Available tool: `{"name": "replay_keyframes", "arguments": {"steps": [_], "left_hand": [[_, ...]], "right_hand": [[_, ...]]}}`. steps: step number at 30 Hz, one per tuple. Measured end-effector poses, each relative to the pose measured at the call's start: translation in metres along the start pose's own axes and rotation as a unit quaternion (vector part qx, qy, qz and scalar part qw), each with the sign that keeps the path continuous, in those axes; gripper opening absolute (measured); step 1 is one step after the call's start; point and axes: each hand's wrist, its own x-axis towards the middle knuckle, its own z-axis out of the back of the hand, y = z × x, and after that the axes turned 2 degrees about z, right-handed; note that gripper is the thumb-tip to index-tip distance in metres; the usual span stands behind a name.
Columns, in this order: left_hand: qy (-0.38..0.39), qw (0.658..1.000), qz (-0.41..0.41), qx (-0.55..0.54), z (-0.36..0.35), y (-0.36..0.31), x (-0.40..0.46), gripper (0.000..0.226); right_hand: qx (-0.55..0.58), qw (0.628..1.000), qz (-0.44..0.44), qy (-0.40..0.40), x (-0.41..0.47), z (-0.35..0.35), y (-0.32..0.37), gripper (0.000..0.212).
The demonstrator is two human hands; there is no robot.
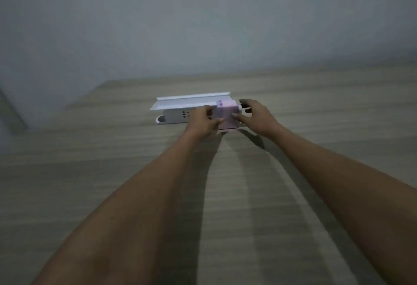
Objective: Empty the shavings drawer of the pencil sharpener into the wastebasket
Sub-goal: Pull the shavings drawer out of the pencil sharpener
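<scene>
Pink plastic pencil sharpener [226,115], likely light and slippery: your left hand [203,124] clasps its side, your right hand [255,115] curls half-open opposite, thumb touching.

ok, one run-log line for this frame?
stage: grasping sharpener | left hand: on pink pencil sharpener | right hand: on its right side | drawer: not out | wastebasket: unseen

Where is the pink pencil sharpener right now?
The pink pencil sharpener stands on the wooden table, between the left hand and right hand, at the right end of a white box.
</scene>
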Motion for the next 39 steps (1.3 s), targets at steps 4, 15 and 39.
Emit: {"name": "replay_keyframes", "arguments": {"steps": [4,15,39], "left_hand": [[0.02,0.998,-0.002,-0.063,-0.007,0.007,0.012,0.049],[0.004,0.996,0.02,-0.091,0.003,0.006,0.005,0.04],[0.003,0.998,-0.045,-0.045,0.078,-0.044,-0.206,0.037]], "right_hand": [[0.033,0.999,0.009,0.012,0.011,-0.004,-0.004,0.053],[0.095,0.995,-0.01,0.035,0.003,0.007,0.008,0.05],[0.136,0.982,0.014,0.127,-0.182,0.063,0.118,0.042]]}}
